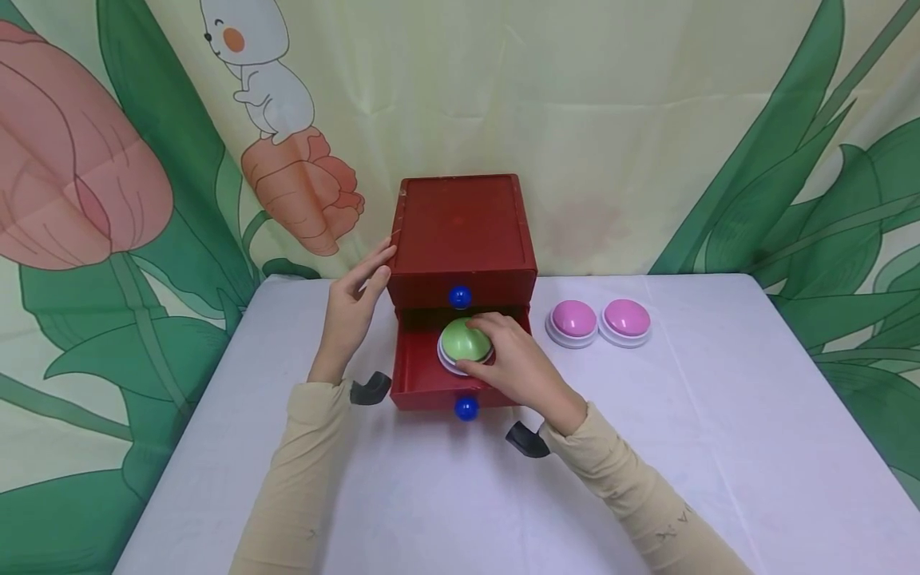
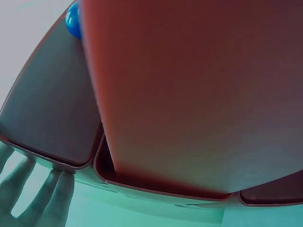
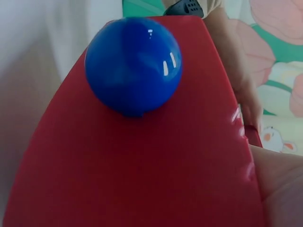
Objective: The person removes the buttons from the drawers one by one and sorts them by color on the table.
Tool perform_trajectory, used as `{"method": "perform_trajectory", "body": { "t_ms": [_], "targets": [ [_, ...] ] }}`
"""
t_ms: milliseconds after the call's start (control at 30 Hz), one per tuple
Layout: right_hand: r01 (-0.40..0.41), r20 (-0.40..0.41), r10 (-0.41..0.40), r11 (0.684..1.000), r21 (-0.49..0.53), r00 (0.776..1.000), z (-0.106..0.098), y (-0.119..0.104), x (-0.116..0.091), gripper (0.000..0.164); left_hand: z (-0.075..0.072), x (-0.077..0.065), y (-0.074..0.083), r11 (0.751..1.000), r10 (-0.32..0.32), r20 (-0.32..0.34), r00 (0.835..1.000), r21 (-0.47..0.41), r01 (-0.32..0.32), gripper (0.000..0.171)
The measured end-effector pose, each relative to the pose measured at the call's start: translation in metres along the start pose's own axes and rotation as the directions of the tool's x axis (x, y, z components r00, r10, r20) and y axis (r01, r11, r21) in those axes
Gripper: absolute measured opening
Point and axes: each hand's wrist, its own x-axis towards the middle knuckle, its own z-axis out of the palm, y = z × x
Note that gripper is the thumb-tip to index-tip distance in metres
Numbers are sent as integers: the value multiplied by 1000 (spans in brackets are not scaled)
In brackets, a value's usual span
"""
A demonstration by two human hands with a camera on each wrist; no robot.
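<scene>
Pink domes (image 1: 573, 319): two here, side by side, right!
Backdrop (image 1: 460, 96): far side, printed rabbit (image 1: 279, 94) atop carrot (image 1: 291, 188), left!

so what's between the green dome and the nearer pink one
In the head view: part of the right hand, the side wall of the open drawer, then a narrow bare strip of white table before the pink dome.

I report the cabinet (image 1: 460, 228) at centre frame, at the desk's (image 1: 446, 495) far edge, with the backdrop (image 1: 460, 96) behind. Its lower drawer (image 1: 417, 359) extends toward the bottom of the frame; in it I find the first button (image 1: 463, 342), between the right fingers (image 1: 496, 322). I note the left fingers (image 1: 368, 266) against the cabinet's left side. Right of centre, on the desk, stands the second button (image 1: 573, 319), the third button (image 1: 627, 318) just beside it, farther right.
</scene>
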Motion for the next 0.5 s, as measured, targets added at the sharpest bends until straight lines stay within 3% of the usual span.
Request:
{"method": "perform_trajectory", "body": {
  "t_ms": [500],
  "targets": [
    [5, 61, 3, 992, -123, 998, 4, 1, 10, 60, 0, 1, -1, 1000, -11, 5, 1000, 4, 11, 40]
  ]
}}
